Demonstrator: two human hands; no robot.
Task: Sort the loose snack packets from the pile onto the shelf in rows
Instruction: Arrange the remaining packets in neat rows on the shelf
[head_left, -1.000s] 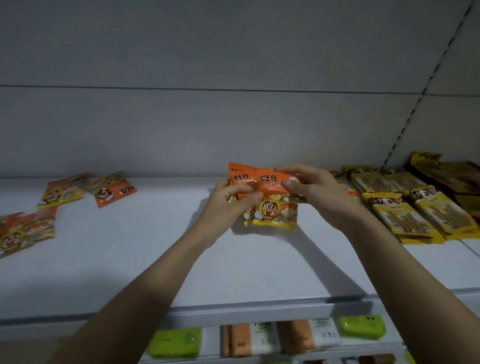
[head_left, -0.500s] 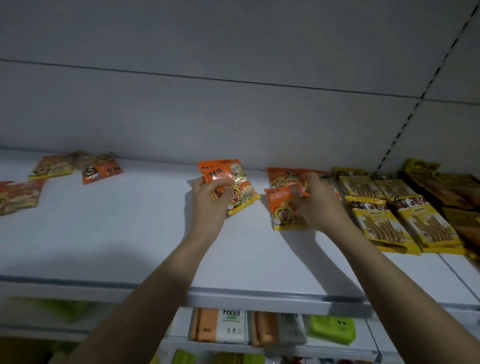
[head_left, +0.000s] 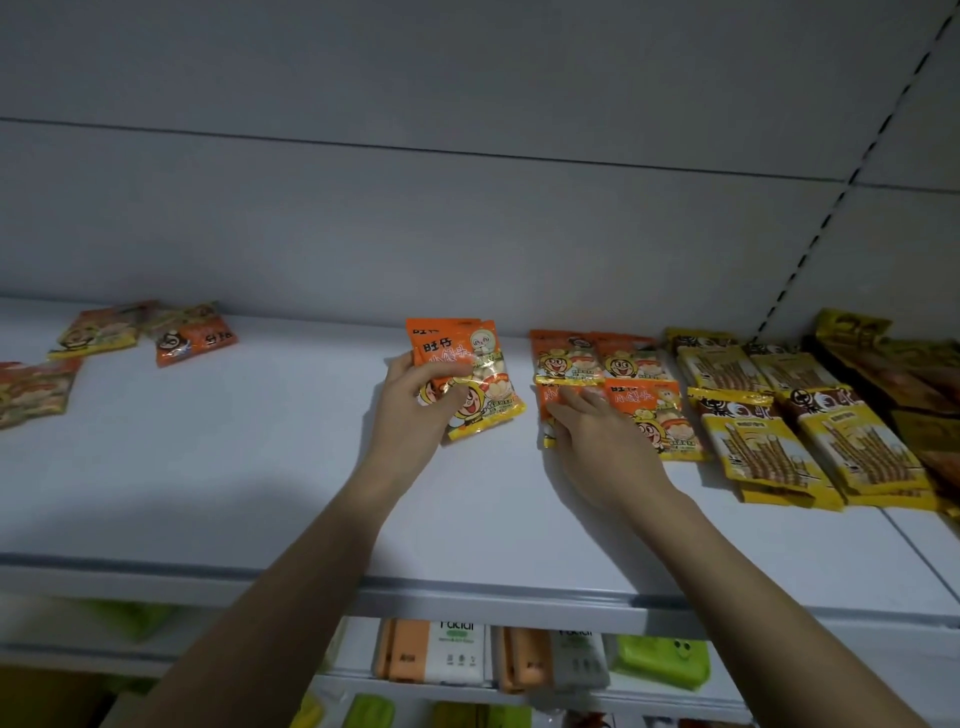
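On white shelf (head_left: 260, 467), left hand (head_left: 415, 410) grips glossy, seemingly stacked packets (head_left: 467, 374).

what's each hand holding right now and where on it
The left hand grips orange packets by their left edge, thumb across the front. The right hand holds nothing: its fingers lie flat on a packet set on the shelf.

White shelf (head_left: 260, 467) — left hand (head_left: 415, 410) grips a small stack of orange snack packets (head_left: 467, 379); right hand (head_left: 597, 436) rests flat on an orange packet (head_left: 551, 402) just beside laid orange rows (head_left: 613, 358). Yellow stick-snack packets (head_left: 758, 447) right of the hands; loose orange packets (head_left: 195, 338) far left.
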